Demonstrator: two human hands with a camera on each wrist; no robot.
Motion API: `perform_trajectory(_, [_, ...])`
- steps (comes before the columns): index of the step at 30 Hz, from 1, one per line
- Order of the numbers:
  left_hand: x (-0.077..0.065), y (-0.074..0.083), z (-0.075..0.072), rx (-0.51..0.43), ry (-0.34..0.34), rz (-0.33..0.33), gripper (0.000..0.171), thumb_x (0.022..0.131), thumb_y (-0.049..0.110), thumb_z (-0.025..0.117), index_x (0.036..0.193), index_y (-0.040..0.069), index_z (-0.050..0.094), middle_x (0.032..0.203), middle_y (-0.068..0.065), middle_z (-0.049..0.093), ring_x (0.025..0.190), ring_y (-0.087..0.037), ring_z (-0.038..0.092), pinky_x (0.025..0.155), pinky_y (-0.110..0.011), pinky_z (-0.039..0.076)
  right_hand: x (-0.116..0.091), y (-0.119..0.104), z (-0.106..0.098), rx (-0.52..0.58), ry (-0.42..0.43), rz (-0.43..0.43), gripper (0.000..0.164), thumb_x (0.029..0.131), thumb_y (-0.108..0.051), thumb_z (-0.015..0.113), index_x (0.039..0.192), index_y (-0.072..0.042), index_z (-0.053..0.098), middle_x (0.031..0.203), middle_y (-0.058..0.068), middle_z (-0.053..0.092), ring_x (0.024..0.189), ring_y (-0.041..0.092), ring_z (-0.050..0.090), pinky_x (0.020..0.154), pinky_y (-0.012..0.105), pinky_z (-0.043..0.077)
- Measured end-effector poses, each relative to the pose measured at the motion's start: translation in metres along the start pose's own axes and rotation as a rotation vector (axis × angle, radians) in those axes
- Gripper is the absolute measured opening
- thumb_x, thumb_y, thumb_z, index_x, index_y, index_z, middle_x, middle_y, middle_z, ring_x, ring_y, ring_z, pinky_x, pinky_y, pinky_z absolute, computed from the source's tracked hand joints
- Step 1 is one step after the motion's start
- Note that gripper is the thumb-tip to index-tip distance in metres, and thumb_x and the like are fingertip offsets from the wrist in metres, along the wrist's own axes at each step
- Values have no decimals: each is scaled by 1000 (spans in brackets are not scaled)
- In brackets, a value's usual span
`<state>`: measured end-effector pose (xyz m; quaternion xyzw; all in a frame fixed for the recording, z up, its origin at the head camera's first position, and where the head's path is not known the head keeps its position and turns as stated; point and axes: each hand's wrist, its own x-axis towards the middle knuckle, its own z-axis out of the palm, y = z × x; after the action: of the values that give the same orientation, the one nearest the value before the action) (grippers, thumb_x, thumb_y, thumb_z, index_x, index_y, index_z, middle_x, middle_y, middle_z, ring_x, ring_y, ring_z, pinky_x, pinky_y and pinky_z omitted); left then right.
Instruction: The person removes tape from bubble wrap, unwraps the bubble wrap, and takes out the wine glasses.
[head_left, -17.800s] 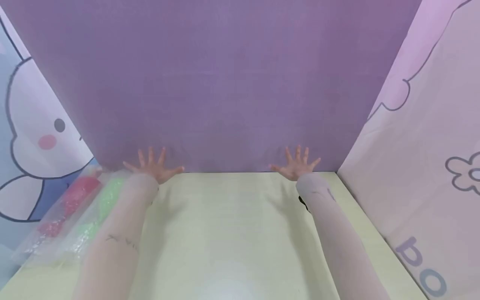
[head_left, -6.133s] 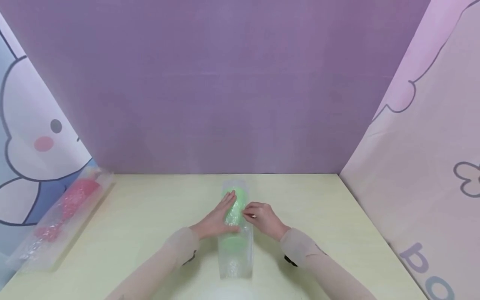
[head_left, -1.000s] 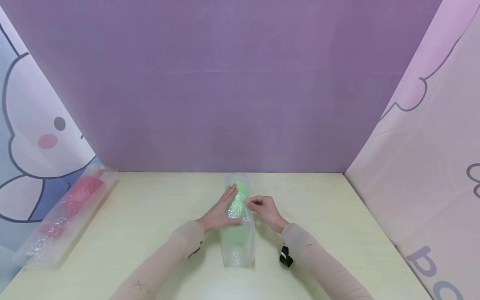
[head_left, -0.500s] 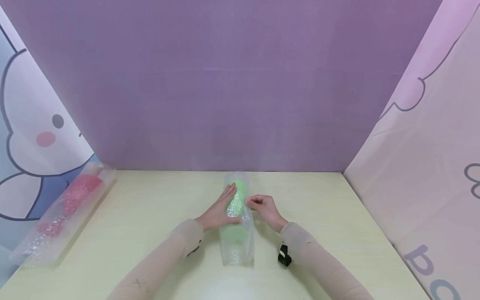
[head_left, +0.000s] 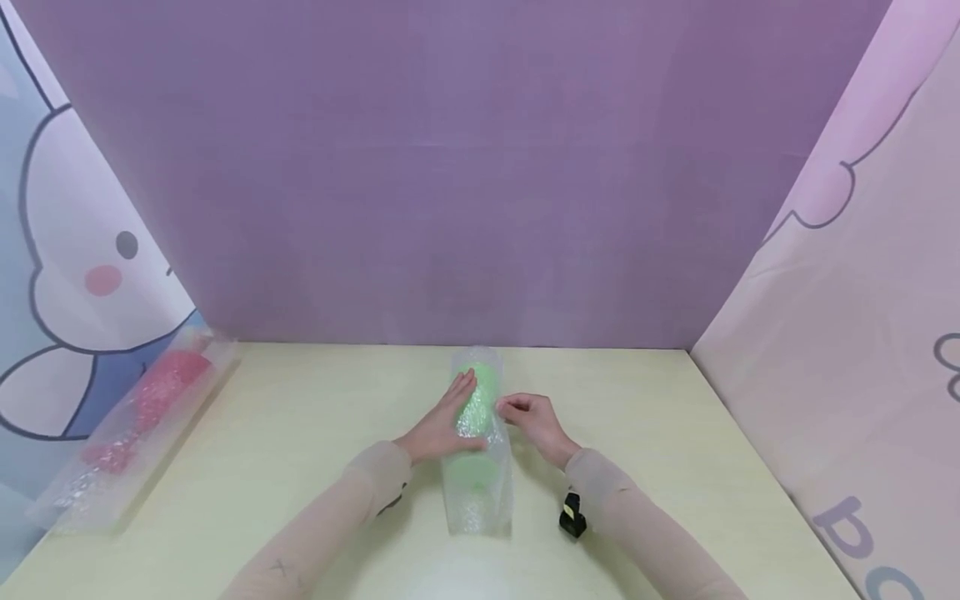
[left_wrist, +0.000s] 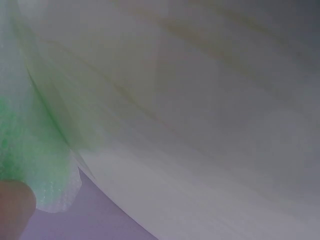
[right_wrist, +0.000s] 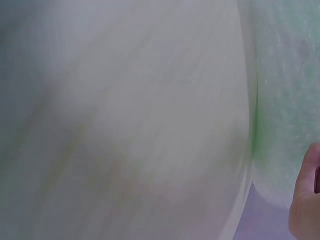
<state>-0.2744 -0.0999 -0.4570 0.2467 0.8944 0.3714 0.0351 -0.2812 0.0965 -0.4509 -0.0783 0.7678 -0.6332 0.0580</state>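
A see-through bubble-wrap bag (head_left: 472,504) with a bright green object (head_left: 483,387) inside lies lengthwise at the middle of the table. My left hand (head_left: 442,425) rests across it from the left, fingers straight and thumb apart. My right hand (head_left: 534,421) pinches at the bag's right edge with curled fingers. In the left wrist view a fingertip (left_wrist: 15,207) touches the green-tinted wrap (left_wrist: 45,180). The right wrist view has part of the right hand (right_wrist: 306,200) against the bubble wrap (right_wrist: 285,110). The green object's exact kind is blurred by the wrap.
A second bubble-wrap bag (head_left: 90,500) with a red object (head_left: 161,392) inside lies at the table's left edge. A small black item (head_left: 572,517) is by the right sleeve. A purple panel (head_left: 465,208) rises behind the pale table (head_left: 637,400), with printed cloth (head_left: 847,333) at the sides.
Since the oldest frame the green bag has come from the left side to the middle, and both hands have moved from the back edge onto it. Over the last second hands and bag hold still.
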Motion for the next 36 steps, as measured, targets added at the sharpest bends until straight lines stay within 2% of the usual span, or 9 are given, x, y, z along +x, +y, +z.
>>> perform_trajectory(3, [0, 1, -1, 11, 0, -7, 107, 72, 46, 73, 148, 13, 5, 155, 5, -5, 141, -11, -9, 116, -40, 7, 1, 0, 0, -2, 5, -9, 22, 88, -13, 60, 101, 4, 66, 94, 10, 68, 81, 10, 62, 82, 31, 55])
perform_trajectory(13, [0, -3, 2, 25, 11, 33, 108, 71, 47, 73, 148, 9, 6, 156, 0, -2, 142, -16, -7, 116, -43, 8, -3, 3, -2, 19, 10, 0, 25, 89, -15, 59, 105, 4, 64, 99, 10, 67, 84, 10, 61, 83, 29, 54])
perform_trajectory(22, [1, -5, 2, 25, 19, 18, 109, 70, 48, 73, 148, 13, 6, 155, 6, -4, 142, -14, -7, 116, -42, 8, -6, 1, -5, -4, 19, 17, 24, 88, -16, 60, 104, 2, 65, 98, 12, 67, 83, 13, 62, 83, 32, 55])
perform_trajectory(30, [1, -4, 2, 39, 31, 51, 109, 70, 46, 74, 147, 9, 7, 156, -1, -2, 142, -17, -6, 116, -42, 8, -9, 6, -14, -16, 35, 40, 24, 87, -14, 61, 104, 2, 64, 99, 13, 67, 84, 13, 63, 82, 29, 55])
perform_trajectory(36, [1, -4, 2, 39, 24, 44, 108, 71, 45, 74, 147, 9, 6, 155, 2, -4, 142, -16, -7, 116, -41, 8, -12, 8, -23, -16, 45, 61, 24, 88, -12, 60, 106, 4, 63, 102, 17, 66, 88, 20, 64, 81, 28, 55])
